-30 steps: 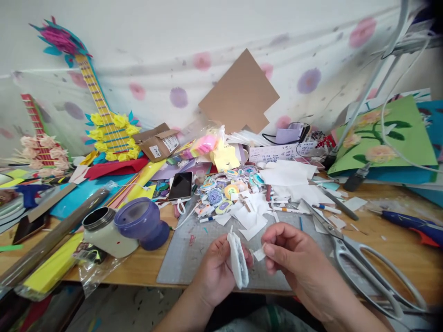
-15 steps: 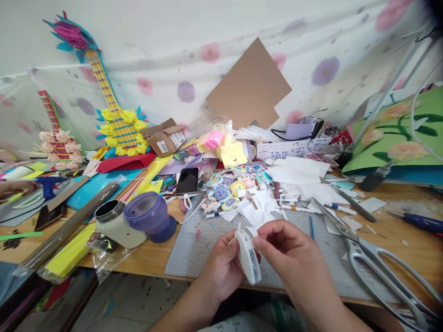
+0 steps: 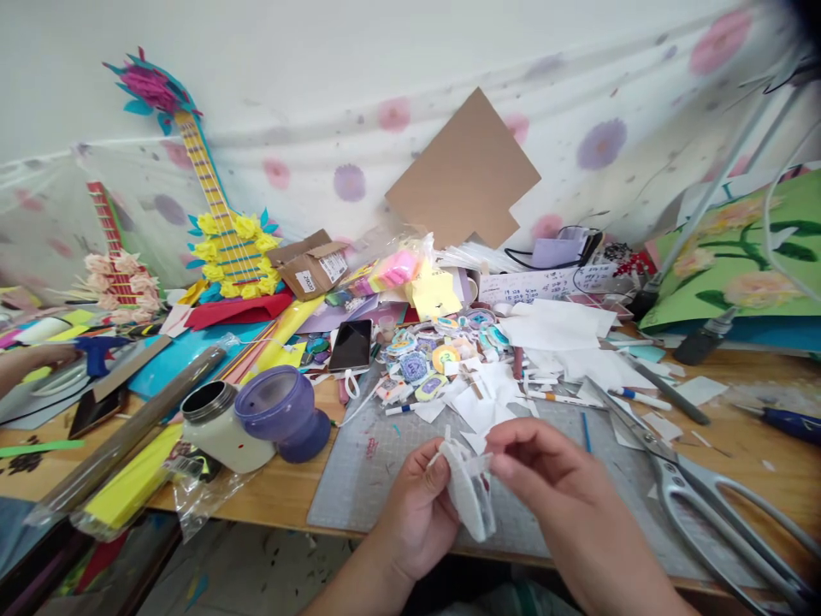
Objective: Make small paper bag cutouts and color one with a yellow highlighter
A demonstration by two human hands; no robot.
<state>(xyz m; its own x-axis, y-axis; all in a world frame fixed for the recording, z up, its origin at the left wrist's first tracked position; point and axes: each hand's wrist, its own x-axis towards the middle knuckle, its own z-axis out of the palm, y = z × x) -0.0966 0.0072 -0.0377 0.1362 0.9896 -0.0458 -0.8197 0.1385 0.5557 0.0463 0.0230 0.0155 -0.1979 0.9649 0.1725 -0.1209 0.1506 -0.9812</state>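
My left hand (image 3: pixel 423 500) is closed around a small white padded piece (image 3: pixel 467 496) with a rounded outline, tilted on edge above the front of the grey cutting mat (image 3: pixel 359 479). Its far side shows something clear or greyish that I cannot make out. Between thumb and forefinger, my right hand (image 3: pixel 552 479) pinches the end of a narrow translucent strip (image 3: pixel 478 464), which runs across to the white piece. White paper scraps (image 3: pixel 484 398) lie just beyond the hands.
Large scissors (image 3: pixel 680 479) lie on the right. Behind the mat is a heap of colourful patches (image 3: pixel 436 355) beside a phone (image 3: pixel 351 345). A purple cup (image 3: pixel 282 411) and a pale jar (image 3: pixel 224 428) lie left. Another person's hand (image 3: pixel 48 359) is near a blue glue gun (image 3: pixel 96 352).
My right hand has drawn away to the right from the white piece, and the translucent strip now shows stretched between them. The whole view has shifted slightly.
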